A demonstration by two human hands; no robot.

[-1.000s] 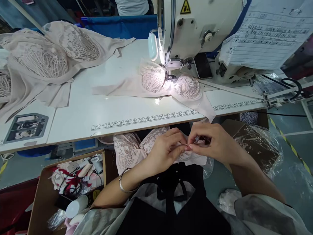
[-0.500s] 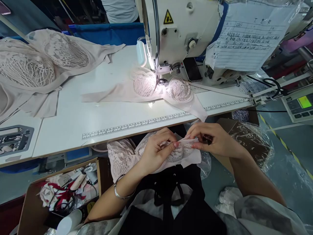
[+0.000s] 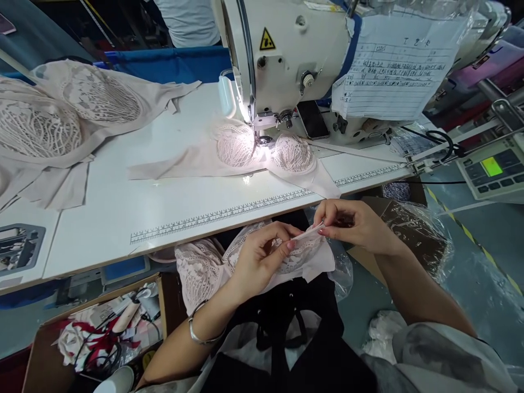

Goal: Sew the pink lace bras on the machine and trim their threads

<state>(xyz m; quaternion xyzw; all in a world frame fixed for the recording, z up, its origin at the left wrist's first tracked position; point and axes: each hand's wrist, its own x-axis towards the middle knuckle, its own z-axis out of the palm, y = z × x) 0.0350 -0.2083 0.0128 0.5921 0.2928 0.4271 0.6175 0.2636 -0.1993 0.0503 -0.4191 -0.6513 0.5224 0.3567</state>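
Note:
A pale pink lace bra (image 3: 200, 273) lies across my lap, below the table's front edge. My left hand (image 3: 266, 254) pinches a folded strip of its edge between thumb and fingers. Close beside it, my right hand (image 3: 347, 226) grips the far end of the same edge, thumb against fingertips. Another pale pink bra (image 3: 292, 154) lies on the table under the needle of the sewing machine (image 3: 286, 49), lit by its lamp. Neither hand touches that one.
Several more lace bras (image 3: 98, 98) are heaped at the table's left. A phone (image 3: 313, 119) lies by the machine, under a handwritten sheet (image 3: 393, 65). A printed ruler (image 3: 229, 213) runs along the front edge. A cardboard box (image 3: 45, 349) of scraps stands lower left; a control panel (image 3: 491, 166) is at right.
My right hand has shifted its fingers along the edge and now pinches it more closely. The strip between my hands looks narrower and folded together. The whole view has shifted slightly.

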